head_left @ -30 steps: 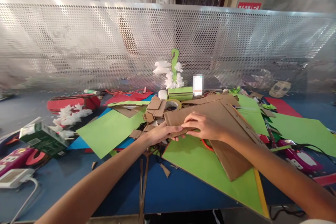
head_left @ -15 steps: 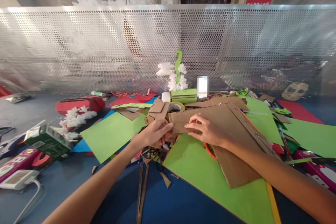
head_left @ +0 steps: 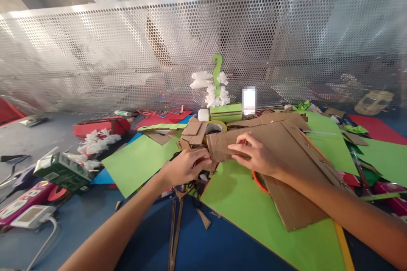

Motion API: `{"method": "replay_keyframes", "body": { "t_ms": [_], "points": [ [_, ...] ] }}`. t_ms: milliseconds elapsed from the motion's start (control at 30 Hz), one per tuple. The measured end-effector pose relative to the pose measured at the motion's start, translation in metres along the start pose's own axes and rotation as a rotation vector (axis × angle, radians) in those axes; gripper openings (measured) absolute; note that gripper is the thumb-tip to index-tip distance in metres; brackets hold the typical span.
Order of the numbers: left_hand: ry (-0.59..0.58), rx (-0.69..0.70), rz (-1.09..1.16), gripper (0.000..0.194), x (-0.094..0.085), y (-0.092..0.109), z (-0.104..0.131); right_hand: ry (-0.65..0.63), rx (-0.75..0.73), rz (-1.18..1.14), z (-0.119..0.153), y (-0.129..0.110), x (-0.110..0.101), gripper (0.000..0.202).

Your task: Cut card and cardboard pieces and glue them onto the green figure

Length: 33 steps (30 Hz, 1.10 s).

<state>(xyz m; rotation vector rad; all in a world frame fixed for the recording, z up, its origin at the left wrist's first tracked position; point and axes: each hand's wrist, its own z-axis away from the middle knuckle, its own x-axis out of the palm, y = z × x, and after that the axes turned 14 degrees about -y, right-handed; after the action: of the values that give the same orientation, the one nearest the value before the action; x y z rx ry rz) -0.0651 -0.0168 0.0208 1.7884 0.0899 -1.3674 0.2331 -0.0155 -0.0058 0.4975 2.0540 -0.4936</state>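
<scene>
A large brown cardboard sheet lies aslant over a lime-green sheet. My left hand is closed at the cardboard's narrow left end, thumb and fingers pinched on its edge; the fingertips are partly hidden. On top of the same cardboard rests my right hand, its fingers apart and slightly bent, thumb near the lower edge. An orange-red ring handle peeks out from under the cardboard. Just behind the left hand are a tape roll and small stacked cardboard pieces.
Behind stands a green block with a curved green strip and white tufts, before a perforated metal screen. To the left are a green carton, a red box and a white charger. Cardboard strips lie in front.
My view has tilted slightly, shifting the scene. My left hand has turned and its fingers have closed in more at the cardboard's end. My right hand stays on the cardboard.
</scene>
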Motion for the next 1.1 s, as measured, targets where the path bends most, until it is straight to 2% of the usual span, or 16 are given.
{"method": "replay_keyframes", "body": {
  "t_ms": [67, 200, 300, 367, 500, 633, 800, 933, 1033, 1100],
  "points": [
    [-0.067, 0.039, -0.041, 0.035, -0.009, -0.004, 0.004, 0.016, -0.006, -0.009, -0.001, 0.004, -0.003, 0.028],
    [0.036, -0.105, 0.011, 0.055, -0.012, -0.012, 0.006, -0.062, -0.053, 0.043, -0.004, 0.007, -0.006, 0.025],
    [-0.026, -0.252, 0.252, 0.060, 0.001, -0.016, -0.001, -0.131, -0.052, 0.054, -0.003, 0.005, -0.004, 0.025],
    [-0.086, -0.291, 0.486, 0.059, 0.013, -0.016, -0.007, -0.165, -0.044, 0.046, -0.003, 0.005, -0.001, 0.025],
    [-0.110, -0.252, 0.718, 0.057, 0.028, -0.014, -0.017, -0.194, -0.028, 0.022, -0.002, 0.006, 0.001, 0.026],
    [-0.056, -0.240, 0.830, 0.047, 0.032, -0.012, -0.020, -0.222, -0.004, -0.003, -0.002, 0.006, -0.002, 0.027],
    [-0.014, -0.296, 0.970, 0.038, 0.035, -0.007, -0.022, -0.223, 0.003, -0.095, -0.003, 0.006, -0.007, 0.027],
    [0.005, -0.351, 1.161, 0.044, 0.040, 0.002, -0.028, -0.193, -0.012, -0.194, -0.005, 0.009, -0.005, 0.024],
    [0.028, -0.348, 1.149, 0.050, 0.045, 0.005, -0.033, -0.195, -0.017, -0.227, -0.005, 0.013, -0.006, 0.025],
    [0.047, -0.338, 1.126, 0.053, 0.047, 0.005, -0.034, -0.253, 0.003, -0.216, -0.004, 0.016, -0.012, 0.028]
  ]
}}
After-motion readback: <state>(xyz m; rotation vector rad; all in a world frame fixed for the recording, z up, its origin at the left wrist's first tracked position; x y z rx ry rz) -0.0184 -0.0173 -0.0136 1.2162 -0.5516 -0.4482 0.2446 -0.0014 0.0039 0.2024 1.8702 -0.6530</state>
